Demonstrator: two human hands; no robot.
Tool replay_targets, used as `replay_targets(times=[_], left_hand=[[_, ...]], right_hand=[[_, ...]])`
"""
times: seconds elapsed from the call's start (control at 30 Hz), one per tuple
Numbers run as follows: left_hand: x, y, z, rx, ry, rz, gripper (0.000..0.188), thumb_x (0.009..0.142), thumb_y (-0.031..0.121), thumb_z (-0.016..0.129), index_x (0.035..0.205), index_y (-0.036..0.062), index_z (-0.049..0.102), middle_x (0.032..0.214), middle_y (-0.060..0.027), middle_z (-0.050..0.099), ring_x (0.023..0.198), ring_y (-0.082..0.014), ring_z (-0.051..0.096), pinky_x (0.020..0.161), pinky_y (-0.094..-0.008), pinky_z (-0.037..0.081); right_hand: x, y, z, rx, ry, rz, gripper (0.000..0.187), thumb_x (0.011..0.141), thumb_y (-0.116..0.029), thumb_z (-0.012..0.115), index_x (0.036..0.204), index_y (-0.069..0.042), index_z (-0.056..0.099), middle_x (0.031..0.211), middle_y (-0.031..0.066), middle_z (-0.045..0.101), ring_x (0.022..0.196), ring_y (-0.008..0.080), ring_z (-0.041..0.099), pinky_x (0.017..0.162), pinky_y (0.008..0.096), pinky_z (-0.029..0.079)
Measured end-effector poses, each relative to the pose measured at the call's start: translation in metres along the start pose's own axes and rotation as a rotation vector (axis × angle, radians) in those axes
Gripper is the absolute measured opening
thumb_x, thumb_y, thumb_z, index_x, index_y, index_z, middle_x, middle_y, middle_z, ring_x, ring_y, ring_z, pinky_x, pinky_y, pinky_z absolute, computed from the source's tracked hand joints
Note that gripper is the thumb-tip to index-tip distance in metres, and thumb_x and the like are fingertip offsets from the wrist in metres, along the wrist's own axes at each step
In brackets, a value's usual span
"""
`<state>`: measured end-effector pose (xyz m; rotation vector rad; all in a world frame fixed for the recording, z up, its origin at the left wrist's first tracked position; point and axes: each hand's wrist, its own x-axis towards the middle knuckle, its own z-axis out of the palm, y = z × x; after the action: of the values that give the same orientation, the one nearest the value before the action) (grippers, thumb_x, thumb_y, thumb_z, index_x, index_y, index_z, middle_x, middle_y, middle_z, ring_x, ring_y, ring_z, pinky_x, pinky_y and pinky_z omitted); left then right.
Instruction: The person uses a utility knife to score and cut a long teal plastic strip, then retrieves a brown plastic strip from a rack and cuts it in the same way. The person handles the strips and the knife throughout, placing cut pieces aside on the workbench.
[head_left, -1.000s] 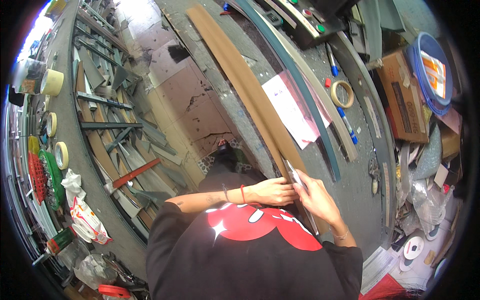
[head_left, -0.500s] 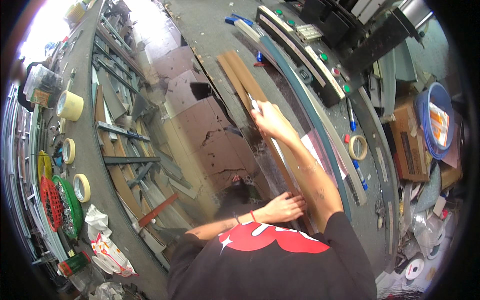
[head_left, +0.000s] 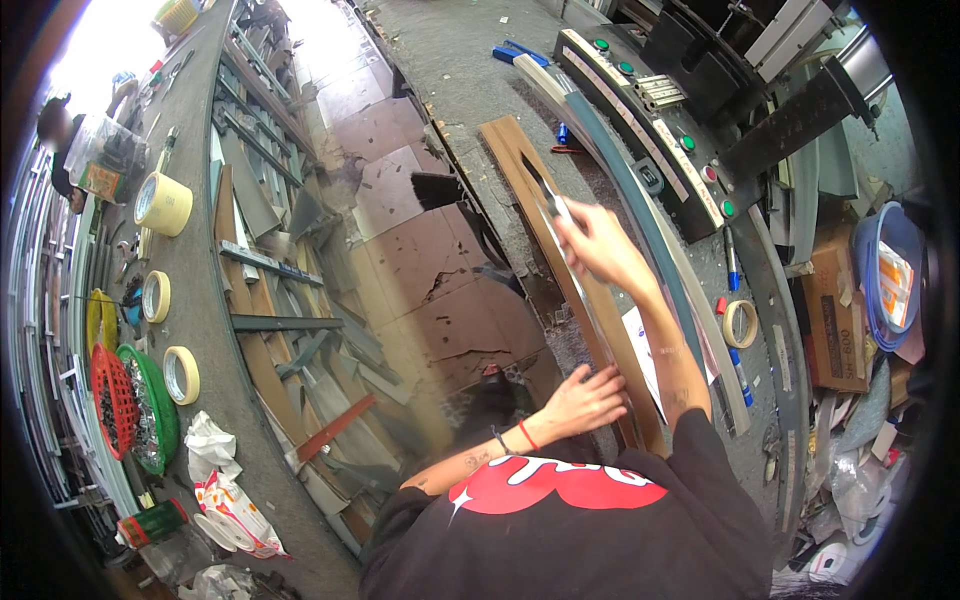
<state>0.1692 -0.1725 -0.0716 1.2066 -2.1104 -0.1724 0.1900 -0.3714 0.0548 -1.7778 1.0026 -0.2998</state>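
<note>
A long brown profile strip (head_left: 512,150) with a lengthwise groove lies along the bench's inner edge, running from mid-view towards my body. My right hand (head_left: 603,245) is closed around a slim, pale tool with a narrow pointed end (head_left: 548,190), held at the groove. The tool's exact kind is unclear, since my fingers cover part of it. Near the strip's close end, my left hand (head_left: 583,402) lies with its fingers stretched apart, fingertips at the strip's left edge.
Long curved grey strips (head_left: 640,210), a tape roll (head_left: 739,324) and markers lie right of the brown strip, below a machine panel with green buttons (head_left: 687,143). On the left bench are masking tape rolls (head_left: 181,375) and a green basket (head_left: 150,420); offcuts (head_left: 290,325) fill the rack beside it.
The whole view has shifted, so the benches appear farther right and lower. My left hand's fingers have spread and drawn slightly leftward. My right hand keeps its grip at the groove.
</note>
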Motion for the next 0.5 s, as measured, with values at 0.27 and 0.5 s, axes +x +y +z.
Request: replay_targets(times=[0.27,0.5], left_hand=[[0.018,-0.053,-0.018,0.021,0.025,-0.156,0.029,0.085,0.038,0.055,0.100,0.0146,0.062,0.115,-0.0008,0.055,0.117,-0.0146,0.046,0.090,-0.0411,0.032],[0.023,-0.067,-0.024,-0.032,0.001,-0.170,0.025,0.087,0.033,0.053,0.100,0.0130,0.062,0.115,-0.0021,0.054,0.115,-0.0152,0.047,0.091,-0.0432,0.033]], right_hand=[[-0.038,0.020,-0.005,-0.052,-0.068,0.173,0.035,0.093,-0.017,0.048,0.124,-0.001,0.051,0.070,0.0047,0.058,0.052,0.0099,0.058,0.044,0.0241,0.047],[-0.026,0.029,0.002,-0.137,-0.025,0.129,0.021,0.092,-0.017,0.049,0.095,0.003,0.052,0.064,0.0152,0.059,0.048,0.0208,0.060,0.046,0.0342,0.047]])
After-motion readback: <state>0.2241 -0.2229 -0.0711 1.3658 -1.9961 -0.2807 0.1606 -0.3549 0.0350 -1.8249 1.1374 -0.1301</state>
